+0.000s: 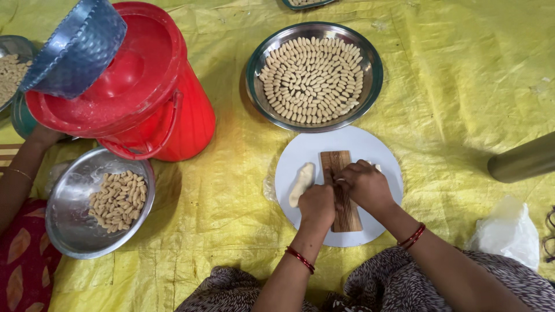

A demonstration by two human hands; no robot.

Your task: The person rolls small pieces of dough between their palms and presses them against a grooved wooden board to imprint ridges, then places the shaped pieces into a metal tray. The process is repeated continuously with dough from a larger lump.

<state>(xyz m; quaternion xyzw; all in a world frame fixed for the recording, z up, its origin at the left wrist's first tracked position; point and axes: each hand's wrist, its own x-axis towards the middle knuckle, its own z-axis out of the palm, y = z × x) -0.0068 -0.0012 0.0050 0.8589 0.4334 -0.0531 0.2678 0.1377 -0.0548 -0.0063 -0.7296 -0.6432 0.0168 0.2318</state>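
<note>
A ridged wooden board (pixel 337 162) lies on a round white plate (pixel 370 150) on the yellow sheet. My left hand (pixel 317 205) rests at the board's left edge, fingers curled. My right hand (pixel 365 185) presses down on the board's middle, fingers bent; whatever is under them is hidden. An elongated lump of pale dough (pixel 302 183) lies on the plate just left of my left hand. Beyond the plate stands a steel dish (pixel 373 72) filled with several small shaped dough pieces (pixel 312 78) laid in rows.
A red lidded bucket (pixel 173 115) carries a blue woven basket (pixel 78 46) at the upper left. Below it sits a steel bowl (pixel 69 219) with shaped pieces, beside another person's arm (pixel 17 179). A metal cylinder (pixel 523 159) and a white plastic bag (pixel 509 231) lie at right.
</note>
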